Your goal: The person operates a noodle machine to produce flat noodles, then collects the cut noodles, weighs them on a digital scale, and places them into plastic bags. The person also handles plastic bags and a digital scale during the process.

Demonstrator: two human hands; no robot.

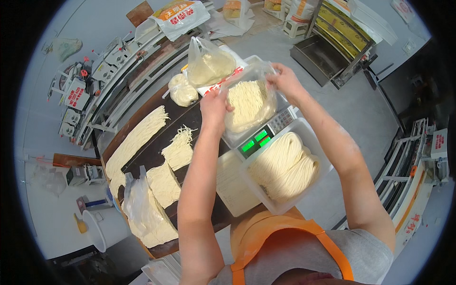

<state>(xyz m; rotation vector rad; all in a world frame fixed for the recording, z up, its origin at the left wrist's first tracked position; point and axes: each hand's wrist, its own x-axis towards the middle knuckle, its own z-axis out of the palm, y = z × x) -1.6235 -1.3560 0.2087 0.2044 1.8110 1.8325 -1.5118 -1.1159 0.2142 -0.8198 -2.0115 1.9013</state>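
A clear plastic bag of fresh noodles rests on the tray of a digital scale with lit green displays. My left hand grips the bag's left edge, and my right hand pinches its upper right edge. Nearer me, thick noodles lie coiled in a white plastic tub. Beyond the scale stands a knotted bag of noodles, beside a plastic-wrapped bundle. To the left, a long strip of thin noodles and several noodle portions are spread on the dark table.
A sheet of paper with writing lies between the noodles and the tub. Machines with metal rails stand along the far left. A white bucket is at the lower left. An open metal drawer juts out at the upper right.
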